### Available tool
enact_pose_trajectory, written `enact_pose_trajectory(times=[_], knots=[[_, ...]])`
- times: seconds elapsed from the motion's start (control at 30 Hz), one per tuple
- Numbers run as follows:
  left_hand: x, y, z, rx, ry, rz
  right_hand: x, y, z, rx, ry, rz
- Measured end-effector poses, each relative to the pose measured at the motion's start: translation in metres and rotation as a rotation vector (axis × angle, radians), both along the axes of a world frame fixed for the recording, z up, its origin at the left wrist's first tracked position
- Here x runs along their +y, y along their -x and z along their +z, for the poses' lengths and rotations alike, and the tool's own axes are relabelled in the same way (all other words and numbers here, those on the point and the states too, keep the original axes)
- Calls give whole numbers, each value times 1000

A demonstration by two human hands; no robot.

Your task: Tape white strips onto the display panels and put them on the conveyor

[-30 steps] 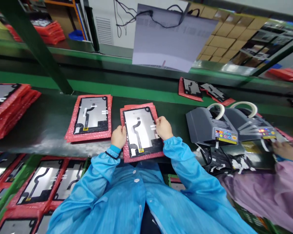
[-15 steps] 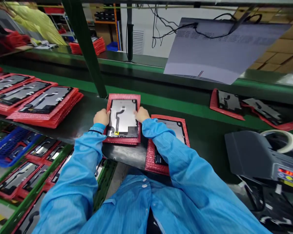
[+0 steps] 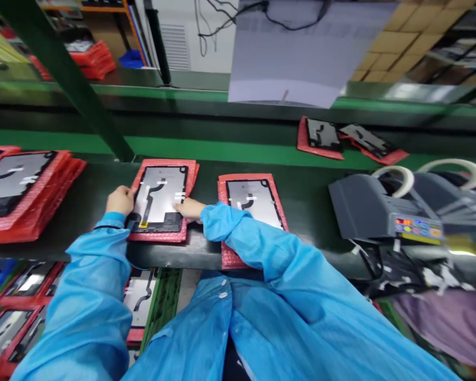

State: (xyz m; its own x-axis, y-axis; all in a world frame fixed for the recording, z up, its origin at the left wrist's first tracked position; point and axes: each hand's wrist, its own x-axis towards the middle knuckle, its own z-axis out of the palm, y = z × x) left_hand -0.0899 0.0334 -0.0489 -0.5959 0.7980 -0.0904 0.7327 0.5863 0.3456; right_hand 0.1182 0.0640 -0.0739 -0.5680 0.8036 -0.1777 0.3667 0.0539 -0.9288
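A tablet screen panel (image 3: 166, 203), silver-backed with a black frame and dark flex cable, lies on red bubble-wrap bags (image 3: 192, 174) on the dark bench. My left hand (image 3: 121, 201) is closed at its left edge, with part of the fingers hidden. On the right side, my right hand (image 3: 189, 209) has its fingers drawn together over the panel's edge, close to small white tape strips (image 3: 180, 196). A yellow-edged tab (image 3: 143, 224) shows at the cable's lower end. Just right, a second panel (image 3: 257, 203) on red wrap lies partly under my right sleeve.
Stacked panels in red wrap (image 3: 19, 180) stand at left. Two more panels (image 3: 323, 135) lie at the back right. Grey tape dispensers (image 3: 365, 206) with tape rolls occupy the bench's right. A green post (image 3: 75, 95) rises behind; a white sheet (image 3: 285, 58) hangs overhead. Panel-filled crates sit below the bench.
The view has swung right, bringing more of the tape dispensers into sight. My right hand has slid lower along the panel's right side and inward over it. My left hand stays at the left edge.
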Motion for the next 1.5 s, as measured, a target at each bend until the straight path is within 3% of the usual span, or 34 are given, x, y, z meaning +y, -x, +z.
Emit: enact_pose_trajectory(times=[0.1, 0.17, 0.2, 0.27, 0.37, 0.43, 0.5, 0.6, 0.77, 0.83, 0.97, 1.27, 1.4, 1.5], knots=[[-5, -10, 17, 93, 9, -12, -34, -63, 18, 126, 254, 39], [-9, -30, 28, 260, -104, -84, -60, -132, 23, 320, 273, -92], [-11, -45, 32, 338, -196, -171, -72, -171, 22, 372, 250, -231], [-14, -84, 34, 384, -361, -453, -95, -248, 16, 423, 125, -671], [-23, -158, 22, 225, -439, -945, -117, -343, 2, 492, -43, -1347], [-33, -208, 10, 135, -432, -1223, -120, -385, -7, 547, -49, -1573], [-45, -251, -1, 123, -388, -1451, -115, -408, -13, 599, -11, -1609], [-54, -301, -8, 174, -287, -1673, -103, -418, -15, 643, -46, -1576], [-32, -347, -11, 234, -167, -1789, -106, -413, -13, 638, -384, -1621], [-21, -352, -14, 244, -148, -1830, -113, -414, -11, 608, -462, -1611], [-12, -351, -20, 216, -134, -1883, -121, -421, -11, 577, -479, -1610], [-8, -357, -25, 183, -130, -1879, -104, -428, -17, 529, -445, -1616], [-7, -358, -15, -3, -219, -1855, -101, -434, -18, 464, -498, -1644], [-4, -360, -3, -224, -326, -1732, -106, -427, -10, 381, -595, -1587]])
